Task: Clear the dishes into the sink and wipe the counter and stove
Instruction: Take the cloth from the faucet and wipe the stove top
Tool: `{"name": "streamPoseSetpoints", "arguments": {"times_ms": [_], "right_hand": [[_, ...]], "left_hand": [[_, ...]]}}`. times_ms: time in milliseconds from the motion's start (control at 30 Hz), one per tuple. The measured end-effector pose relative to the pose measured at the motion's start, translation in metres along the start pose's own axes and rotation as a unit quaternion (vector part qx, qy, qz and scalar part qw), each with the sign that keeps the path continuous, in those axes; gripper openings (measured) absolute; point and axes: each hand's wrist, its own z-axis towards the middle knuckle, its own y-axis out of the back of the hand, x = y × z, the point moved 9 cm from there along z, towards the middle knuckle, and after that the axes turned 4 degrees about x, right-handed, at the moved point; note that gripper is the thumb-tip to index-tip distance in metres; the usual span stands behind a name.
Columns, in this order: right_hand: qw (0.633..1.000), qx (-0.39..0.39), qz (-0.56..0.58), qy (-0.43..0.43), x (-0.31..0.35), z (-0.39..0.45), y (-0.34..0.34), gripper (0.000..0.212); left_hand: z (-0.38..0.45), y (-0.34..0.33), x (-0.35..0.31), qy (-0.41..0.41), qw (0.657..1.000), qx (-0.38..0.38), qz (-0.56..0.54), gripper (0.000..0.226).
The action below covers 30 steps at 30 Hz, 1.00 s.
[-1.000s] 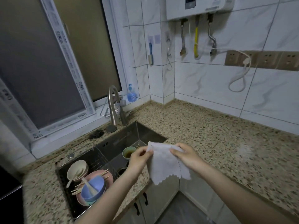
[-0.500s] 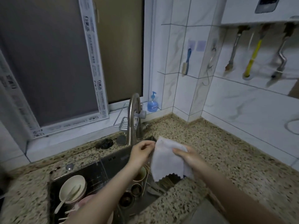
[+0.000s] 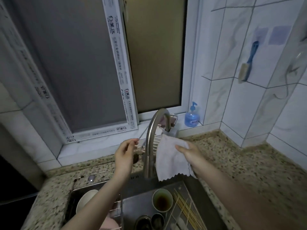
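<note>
My right hand (image 3: 189, 154) grips a white cloth (image 3: 169, 161) and holds it just under the spout of the curved steel faucet (image 3: 152, 138), above the sink (image 3: 137, 203). Left of the faucet, my left hand (image 3: 125, 153) pinches the tip of the thin faucet lever (image 3: 142, 133) with thumb and forefinger. No water shows at the spout. In the sink lie a cup of brown liquid (image 3: 162, 202), bamboo skewers (image 3: 186, 211), a white bowl (image 3: 84, 202) and small dark cups (image 3: 150, 221). My left forearm hides part of the bowl.
The speckled granite counter (image 3: 249, 163) runs right from the sink to the tiled corner. A blue soap bottle (image 3: 191, 118) and a wire rack (image 3: 157, 143) sit on the sill behind the faucet. A blue brush (image 3: 247, 63) hangs on the wall. A dark surface (image 3: 10, 180) lies far left.
My view has swung left and closer to the faucet. My left hand let go of the cloth and reached to the faucet lever. My right hand carried the cloth under the spout.
</note>
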Motion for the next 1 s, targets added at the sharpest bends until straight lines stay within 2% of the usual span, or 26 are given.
{"name": "streamPoseSetpoints", "arguments": {"times_ms": [233, 400, 533, 667, 800, 867, 933, 1000], "right_hand": [[0.993, 0.102, -0.057, 0.009, 0.015, 0.076, -0.043, 0.02], [0.977, 0.128, -0.168, 0.007, 0.023, 0.114, -0.071, 0.028], [0.955, 0.161, -0.239, 0.073, 0.026, 0.138, -0.087, 0.035], [0.925, 0.12, -0.34, 0.12, 0.023, 0.143, -0.081, 0.046], [0.892, 0.155, -0.35, 0.239, 0.031, 0.123, -0.076, 0.029], [0.878, 0.113, -0.338, 0.319, 0.045, 0.11, -0.057, 0.021], [0.87, 0.031, -0.318, 0.375, 0.061, 0.102, -0.026, 0.026], [0.889, -0.021, -0.287, 0.356, 0.069, 0.108, 0.006, 0.025]], "left_hand": [[0.018, -0.013, 0.011, 0.042, 0.997, 0.031, 0.062, 0.02], [0.028, -0.021, 0.011, 0.036, 0.995, 0.038, 0.087, 0.025], [0.034, -0.019, 0.009, 0.038, 0.995, 0.019, 0.089, 0.021], [0.042, -0.017, 0.006, 0.024, 0.993, 0.024, 0.112, 0.021], [0.054, -0.022, -0.002, 0.011, 0.994, 0.003, 0.104, 0.017], [0.06, -0.03, -0.006, 0.013, 0.996, -0.001, 0.086, 0.014], [0.066, -0.039, -0.012, 0.008, 0.997, 0.003, 0.074, 0.014], [0.072, -0.05, -0.02, -0.001, 0.997, 0.012, 0.072, 0.014]]}}
